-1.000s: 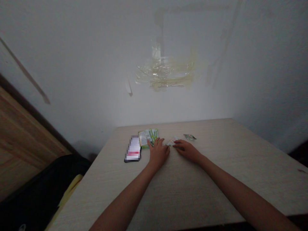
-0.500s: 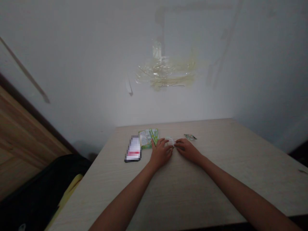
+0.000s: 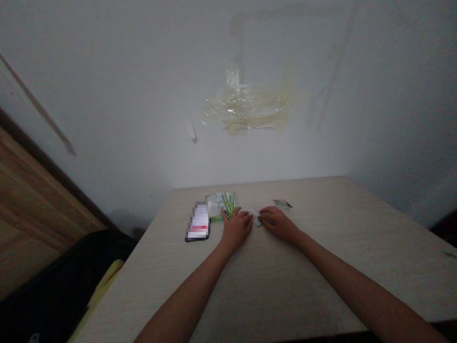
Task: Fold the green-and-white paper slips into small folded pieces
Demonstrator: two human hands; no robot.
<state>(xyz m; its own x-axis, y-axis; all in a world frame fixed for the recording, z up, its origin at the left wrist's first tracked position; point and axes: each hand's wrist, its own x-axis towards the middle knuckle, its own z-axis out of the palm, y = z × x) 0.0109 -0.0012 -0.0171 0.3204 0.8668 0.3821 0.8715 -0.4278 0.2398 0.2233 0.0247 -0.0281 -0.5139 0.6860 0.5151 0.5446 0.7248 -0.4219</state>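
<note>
A small whitish sheet (image 3: 256, 219) with faint markings lies on the table between my two hands. My left hand (image 3: 236, 227) rests on its left side, fingers bent down onto it and the thumb apart, toward the green leaflets. At the sheet's right edge, the fingertips of my right hand (image 3: 280, 222) are pressed together on it. Part of the sheet is hidden under the fingers. Several green-and-white printed leaflets or packets (image 3: 218, 205) overlap just beyond my left thumb.
A phone (image 3: 198, 224) with a lit, blurred screen lies left of the leaflets. A small crumpled wrapper (image 3: 283, 204) sits beyond my right hand. The pale wooden table (image 3: 342, 209) meets a wall (image 3: 143, 95) with tape remnants. Dark and yellow cloth (image 3: 107, 281) is at the left edge.
My left hand has shifted slightly left and its fingers have drawn back. More of the whitish sheet shows, and it extends nearer to me. My right hand stays nearly in place.
</note>
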